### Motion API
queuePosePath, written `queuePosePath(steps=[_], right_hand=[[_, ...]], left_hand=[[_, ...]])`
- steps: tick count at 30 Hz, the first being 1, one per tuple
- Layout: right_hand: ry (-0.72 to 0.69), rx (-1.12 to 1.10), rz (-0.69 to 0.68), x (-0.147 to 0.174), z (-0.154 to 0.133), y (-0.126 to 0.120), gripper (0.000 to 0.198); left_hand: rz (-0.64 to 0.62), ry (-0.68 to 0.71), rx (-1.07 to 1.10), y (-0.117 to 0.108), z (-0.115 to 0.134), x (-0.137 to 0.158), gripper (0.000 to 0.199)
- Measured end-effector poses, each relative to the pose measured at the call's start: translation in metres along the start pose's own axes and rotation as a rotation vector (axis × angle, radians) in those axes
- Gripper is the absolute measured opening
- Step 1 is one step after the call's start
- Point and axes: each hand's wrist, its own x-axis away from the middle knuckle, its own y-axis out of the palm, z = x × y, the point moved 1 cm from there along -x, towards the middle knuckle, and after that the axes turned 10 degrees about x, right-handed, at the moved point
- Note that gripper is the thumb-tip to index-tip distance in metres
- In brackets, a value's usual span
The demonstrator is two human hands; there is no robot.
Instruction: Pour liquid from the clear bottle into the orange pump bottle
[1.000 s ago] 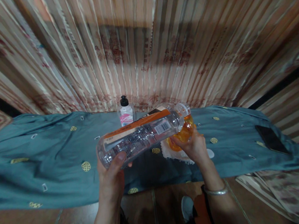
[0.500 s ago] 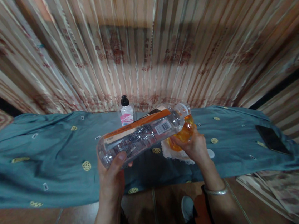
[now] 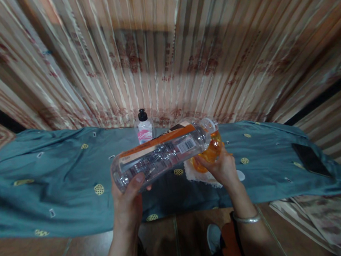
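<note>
My left hand (image 3: 128, 198) is wrapped round the base of a large clear plastic bottle (image 3: 158, 160) with an orange label and a barcode. The bottle lies tilted in the air, its neck up to the right, over an orange see-through bottle (image 3: 211, 150). My right hand (image 3: 222, 167) grips that orange bottle from its near right side. The clear bottle's mouth hides the top of the orange one, so I cannot tell whether they touch. Under the orange bottle is a white cloth (image 3: 202, 178) with a frayed edge. A white round cap (image 3: 240, 175) sits beside my right wrist.
A small bottle (image 3: 145, 131) with a black cap and pink-and-white label stands at the back. A dark phone (image 3: 311, 159) lies at the right on the teal tablecloth (image 3: 67, 168). Behind the table hangs a pleated curtain (image 3: 151, 64).
</note>
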Motion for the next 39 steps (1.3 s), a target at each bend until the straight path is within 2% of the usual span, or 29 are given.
queuePosePath(steps=[10,20,32,39], right_hand=[[0.006,-0.010,-0.005,0.000,-0.001,-0.001,0.073],[0.019,-0.013,-0.028,0.000,-0.002,-0.003,0.074],[0.041,-0.023,-0.021,0.000,-0.002,-0.002,0.077],[0.038,-0.019,-0.027,0.000,-0.002,-0.003,0.075]], left_hand=[[-0.054,-0.017,-0.012,-0.011,-0.002,-0.001,0.059],[-0.074,-0.009,-0.003,-0.009,-0.003,-0.002,0.059],[-0.070,-0.008,-0.012,-0.011,-0.004,-0.002,0.048],[-0.068,0.005,-0.013,-0.009,-0.003,-0.002,0.051]])
